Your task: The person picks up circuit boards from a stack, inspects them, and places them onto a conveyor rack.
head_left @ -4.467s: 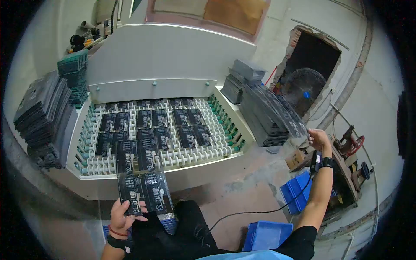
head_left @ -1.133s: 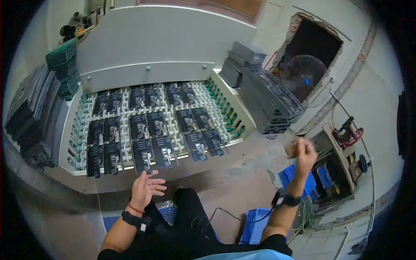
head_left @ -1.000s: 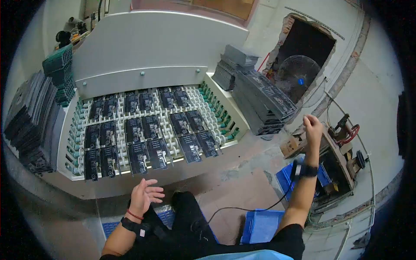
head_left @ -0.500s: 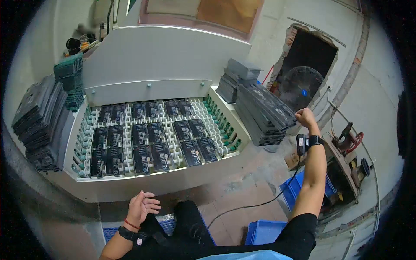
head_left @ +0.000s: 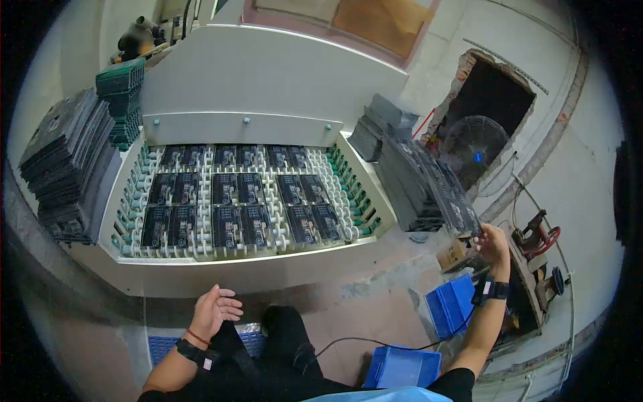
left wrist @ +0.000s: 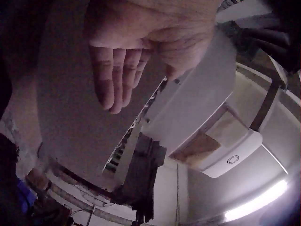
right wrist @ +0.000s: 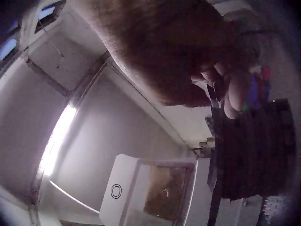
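My right hand (head_left: 494, 244) is at the near end of the right-hand stack, pinching the edge of a dark circuit board panel (head_left: 457, 204) that slants across the stack's top. In the right wrist view, the fingertips (right wrist: 237, 96) close on the panel's thin edge beside the dark pile (right wrist: 256, 150). My left hand (head_left: 216, 311) hovers in front of the conveyor with relaxed fingers and nothing in them; its palm and fingers (left wrist: 117, 80) show in the left wrist view. Black circuit board panels (head_left: 241, 226) lie in rows on the conveyor's white rollers (head_left: 276, 231).
A tall stack of dark panels (head_left: 67, 161) and a green rack-like stack (head_left: 122, 100) stand left of the conveyor. Blue bins (head_left: 450, 305) sit on the floor at right. A cable (head_left: 375, 342) runs to my right wrist. A fan (head_left: 477, 144) stands behind the right-hand stack.
Four and a half seconds ago my left hand held a panel at the conveyor's front; now it holds none. Panels there moved inward. My right hand returned to the right-hand stack and grasped a panel.
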`<action>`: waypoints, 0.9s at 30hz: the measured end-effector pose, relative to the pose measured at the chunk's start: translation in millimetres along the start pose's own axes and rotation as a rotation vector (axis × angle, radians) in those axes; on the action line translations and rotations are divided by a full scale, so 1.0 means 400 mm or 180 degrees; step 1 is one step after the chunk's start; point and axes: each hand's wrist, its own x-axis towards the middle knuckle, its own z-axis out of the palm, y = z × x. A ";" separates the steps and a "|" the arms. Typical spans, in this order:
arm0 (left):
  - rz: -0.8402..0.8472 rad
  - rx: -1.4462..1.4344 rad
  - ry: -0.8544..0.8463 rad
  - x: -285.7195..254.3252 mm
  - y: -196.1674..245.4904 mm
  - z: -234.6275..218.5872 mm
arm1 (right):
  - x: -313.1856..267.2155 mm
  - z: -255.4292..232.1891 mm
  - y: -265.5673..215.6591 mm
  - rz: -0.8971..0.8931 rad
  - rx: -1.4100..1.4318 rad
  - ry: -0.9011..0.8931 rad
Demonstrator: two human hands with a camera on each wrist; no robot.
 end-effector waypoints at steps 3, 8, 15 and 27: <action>-0.0035 -0.0010 -0.0067 0.000 -0.005 0.024 | 0.043 -0.007 0.005 0.0124 0.0121 -0.0398; 0.0027 -0.0205 -0.0144 -0.020 -0.014 0.029 | 0.051 0.028 0.040 -0.0316 0.0761 -0.0693; 0.0178 -0.0112 -0.0082 -0.049 0.021 -0.012 | -0.064 0.095 0.101 -0.1159 0.1018 -0.0350; 0.0177 -0.0738 -0.1375 -0.100 0.061 0.100 | -0.383 0.566 0.368 -0.2757 -0.1006 -0.0541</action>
